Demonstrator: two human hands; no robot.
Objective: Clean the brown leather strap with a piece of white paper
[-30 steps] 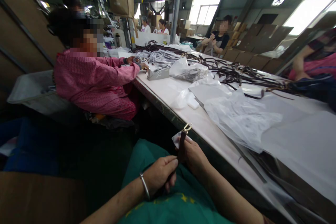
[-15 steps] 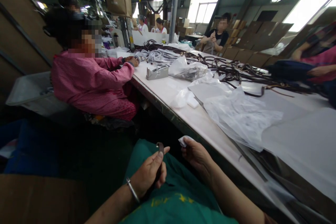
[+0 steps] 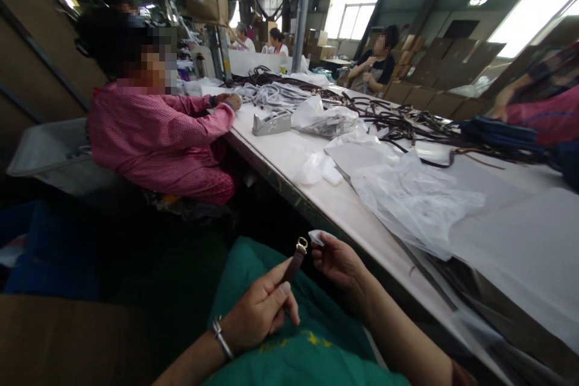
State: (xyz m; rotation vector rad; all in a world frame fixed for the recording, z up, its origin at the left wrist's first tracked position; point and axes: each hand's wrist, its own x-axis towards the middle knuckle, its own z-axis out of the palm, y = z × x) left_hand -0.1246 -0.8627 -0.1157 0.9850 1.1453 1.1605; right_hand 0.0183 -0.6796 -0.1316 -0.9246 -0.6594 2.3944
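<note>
Brown strap [image 3: 294, 266]: in the person's left hand [image 3: 257, 310], above the green apron [image 3: 248, 259] and near of the table [image 3: 335, 208], its gold buckle [image 3: 302, 245] pointing far.
Left grip: thumb and fingers closed round the strap, the buckle end left free.
Right grip: the right hand [image 3: 340, 262] pinches a white scrap [image 3: 315, 237], paper or cloth, cannot tell which, just right of the buckle.
Strap handling: probably light, bendable but springy; not fragile, though its surface may mark.
Buckle handling: likely hard, smooth and rather slippery.
Where to hold: the flat band just below the buckle looks surest.
Counted in the hands: one strap, one buckle, one scrap.
Counted on the table: one grey dispenser [image 3: 272, 124]; the dark straps [image 3: 393, 120] farther right are too tangled to count.
</note>
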